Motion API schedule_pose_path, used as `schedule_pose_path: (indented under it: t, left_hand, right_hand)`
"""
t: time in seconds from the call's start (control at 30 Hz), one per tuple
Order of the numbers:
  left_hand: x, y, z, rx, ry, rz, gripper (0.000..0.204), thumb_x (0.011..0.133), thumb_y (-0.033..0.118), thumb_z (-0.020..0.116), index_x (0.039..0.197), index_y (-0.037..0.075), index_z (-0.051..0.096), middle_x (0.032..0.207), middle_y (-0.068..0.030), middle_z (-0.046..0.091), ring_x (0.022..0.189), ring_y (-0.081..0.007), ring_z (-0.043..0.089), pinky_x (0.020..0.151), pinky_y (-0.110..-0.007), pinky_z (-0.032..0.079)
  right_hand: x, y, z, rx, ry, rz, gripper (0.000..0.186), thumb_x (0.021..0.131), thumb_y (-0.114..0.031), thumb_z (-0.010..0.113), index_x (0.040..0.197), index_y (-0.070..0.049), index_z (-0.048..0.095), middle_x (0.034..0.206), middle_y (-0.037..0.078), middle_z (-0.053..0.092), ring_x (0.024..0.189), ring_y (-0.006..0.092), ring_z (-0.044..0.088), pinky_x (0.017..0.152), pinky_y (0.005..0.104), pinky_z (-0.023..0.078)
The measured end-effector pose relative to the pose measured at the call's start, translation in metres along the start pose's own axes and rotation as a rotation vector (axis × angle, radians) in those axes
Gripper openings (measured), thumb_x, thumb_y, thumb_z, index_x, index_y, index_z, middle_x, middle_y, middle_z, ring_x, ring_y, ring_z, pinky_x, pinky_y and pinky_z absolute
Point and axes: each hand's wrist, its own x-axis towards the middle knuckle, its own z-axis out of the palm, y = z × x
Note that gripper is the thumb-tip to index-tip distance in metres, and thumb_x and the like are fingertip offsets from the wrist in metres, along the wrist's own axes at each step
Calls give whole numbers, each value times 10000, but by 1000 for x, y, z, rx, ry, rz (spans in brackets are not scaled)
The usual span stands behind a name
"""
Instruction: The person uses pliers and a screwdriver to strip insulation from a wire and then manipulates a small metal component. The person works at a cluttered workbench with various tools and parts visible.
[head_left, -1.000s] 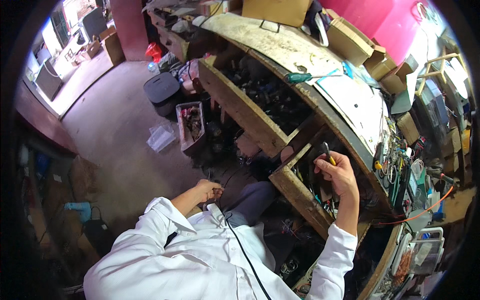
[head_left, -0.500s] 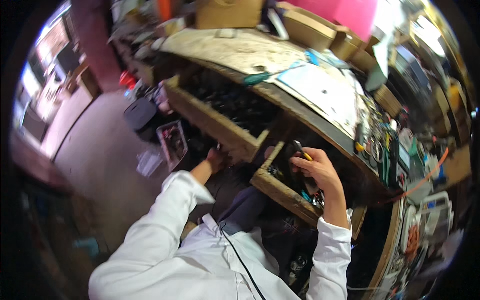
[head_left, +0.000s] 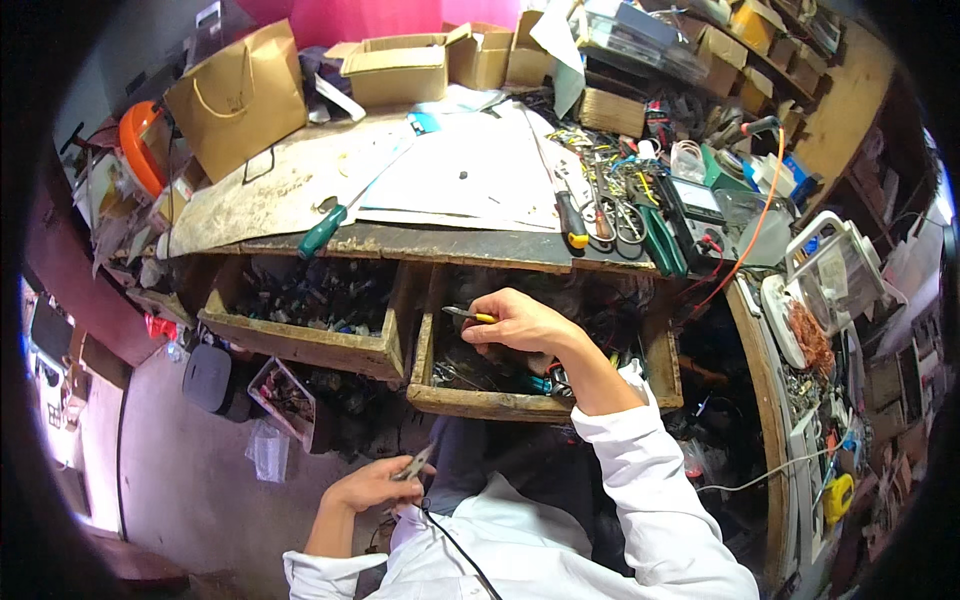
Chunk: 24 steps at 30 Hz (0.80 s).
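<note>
My right hand (head_left: 522,328) is closed around a small yellow-handled tool (head_left: 470,315) with a dark metal head, above the open right drawer (head_left: 490,403). Whether its jaws are apart cannot be made out. Lower down, near my lap, my left hand (head_left: 372,487) grips metal pliers (head_left: 413,464), their pointed end up and to the right. Inside the right drawer lie loose tools, some with teal handles (head_left: 541,384), partly hidden by my right wrist.
A second open drawer (head_left: 290,341) full of small dark parts is at left. On the bench lie a green-handled screwdriver (head_left: 323,231), white sheets (head_left: 470,170) and a yellow-and-black screwdriver (head_left: 572,222). Cardboard boxes (head_left: 395,75) line the back; a bin (head_left: 283,402) stands on the floor.
My view has turned toward the bench. My left hand has come from beside the left drawer back to my lap, where pliers now show in it. My right hand still holds the yellow-handled tool.
</note>
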Motion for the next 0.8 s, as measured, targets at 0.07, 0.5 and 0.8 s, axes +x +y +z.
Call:
schedule_pose_path:
  t: [0.07, 0.5, 0.8]
  left_hand:
    - [-17, 27, 13, -35, -174, 134, 419, 953, 100, 663, 1309, -84, 541, 834, -129, 682, 625, -158, 603, 568, -288, 488]
    - [116, 157, 45, -267, 412, 886, 195, 1032, 156, 575, 1170, 18, 564, 726, -57, 637, 533, -129, 603, 486, -276, 499]
    - [122, 156, 47, -109, 470, 844, 168, 987, 97, 565, 1123, -2, 565, 719, -61, 634, 536, -119, 603, 477, -276, 497]
  right_hand:
    - [-5, -7, -3, -14, -22, -61, 280, 910, -271, 729, 910, 6, 695, 764, 44, 692, 730, 130, 614, 686, 313, 480]
    - [-49, -68, -72, 198, 571, -228, 207, 904, -125, 722, 1097, -56, 697, 903, 6, 721, 788, 70, 653, 599, 196, 450]
    - [-33, -52, -152, -1143, 876, 336, 236, 875, -169, 653, 1082, -70, 704, 1063, 197, 710, 1051, 368, 662, 894, 484, 518]
